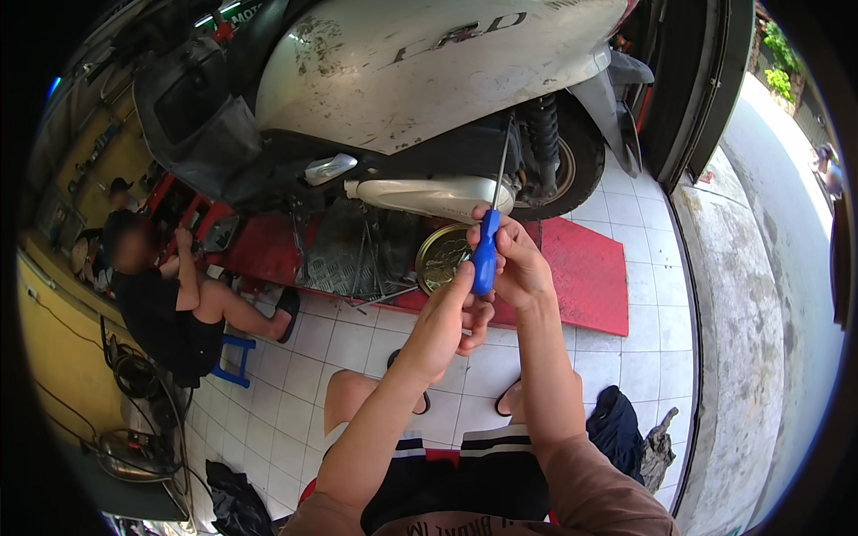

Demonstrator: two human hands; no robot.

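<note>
Beside the raised scooter, both hands, left hand and right hand, grip a blue-handled screwdriver, seemingly readying it; next it needs aiming at a screw.

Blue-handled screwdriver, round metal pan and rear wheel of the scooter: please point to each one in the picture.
Blue-handled screwdriver (484,255): head view, on the blue handle between the hands.
Round metal pan (440,256): head view, on its inner surface near the rim.
Rear wheel (572,170): head view, on the black tyre and hub.
</note>
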